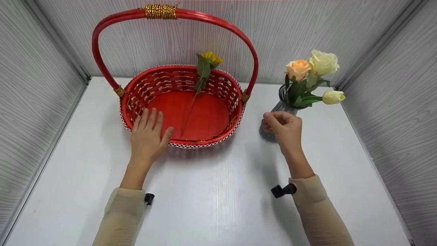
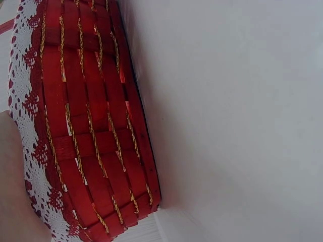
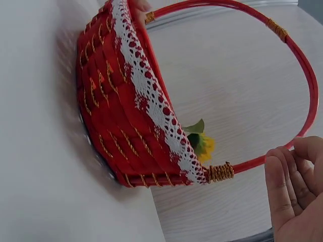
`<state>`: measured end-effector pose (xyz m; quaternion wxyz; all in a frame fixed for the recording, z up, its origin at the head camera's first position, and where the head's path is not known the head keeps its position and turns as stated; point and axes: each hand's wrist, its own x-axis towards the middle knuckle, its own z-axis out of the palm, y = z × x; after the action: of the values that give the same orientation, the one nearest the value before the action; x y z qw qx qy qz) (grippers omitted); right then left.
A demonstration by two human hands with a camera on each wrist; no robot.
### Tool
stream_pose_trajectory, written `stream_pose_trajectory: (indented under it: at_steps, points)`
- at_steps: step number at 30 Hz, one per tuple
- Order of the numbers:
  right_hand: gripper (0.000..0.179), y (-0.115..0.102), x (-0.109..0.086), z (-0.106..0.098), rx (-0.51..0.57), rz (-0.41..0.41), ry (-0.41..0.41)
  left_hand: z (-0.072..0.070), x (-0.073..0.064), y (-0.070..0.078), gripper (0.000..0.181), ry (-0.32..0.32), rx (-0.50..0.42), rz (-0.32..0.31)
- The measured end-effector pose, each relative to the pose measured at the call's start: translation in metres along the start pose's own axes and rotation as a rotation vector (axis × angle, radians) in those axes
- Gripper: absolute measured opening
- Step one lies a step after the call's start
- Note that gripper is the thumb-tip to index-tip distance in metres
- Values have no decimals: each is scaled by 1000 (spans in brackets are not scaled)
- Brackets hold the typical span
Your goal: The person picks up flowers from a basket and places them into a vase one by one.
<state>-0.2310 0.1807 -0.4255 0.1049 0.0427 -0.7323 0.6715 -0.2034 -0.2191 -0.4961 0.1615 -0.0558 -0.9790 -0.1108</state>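
Note:
My left hand (image 1: pixel 146 138) rests on the front left rim of a red woven basket (image 1: pixel 198 142), its fingers extended over the inside. White and dark red lace trim (image 2: pixel 31 108) runs along the rim in the left wrist view. Inside the basket a yellow sunflower (image 1: pixel 212 58) leans on the back wall, its thin stem reaching the bottom. My right hand (image 1: pixel 286 131) hovers in front of a grey glass vase (image 1: pixel 268 134), partly covering it. Its fingers bend loosely and hold nothing, as the right wrist view shows.
The vase carries a peach rose (image 1: pixel 298 69), a cream rose (image 1: pixel 324 62) and a pale yellow tulip (image 1: pixel 333 97). The basket's tall red handle (image 1: pixel 218 19), wrapped in gold cord, arches above it. Wood-grain panels (image 1: pixel 392 68) enclose the white table (image 1: pixel 211 205) behind and at both sides.

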Motion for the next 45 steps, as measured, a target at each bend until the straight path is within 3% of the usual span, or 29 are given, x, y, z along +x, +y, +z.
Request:
stream_pose_trajectory:
  at_steps: [16, 38, 45]
  points:
    - [23, 1, 14, 56, 143, -32, -142, 0, 1, 0, 73, -6, -4, -10]
    - [20, 10, 29, 126, 283, 152, -213, -1, 0, 0, 73, 12, -5, 0]
    - [17, 17, 35, 143, 341, 243, -209, -1, -1, 1, 71, 48, -24, 5]
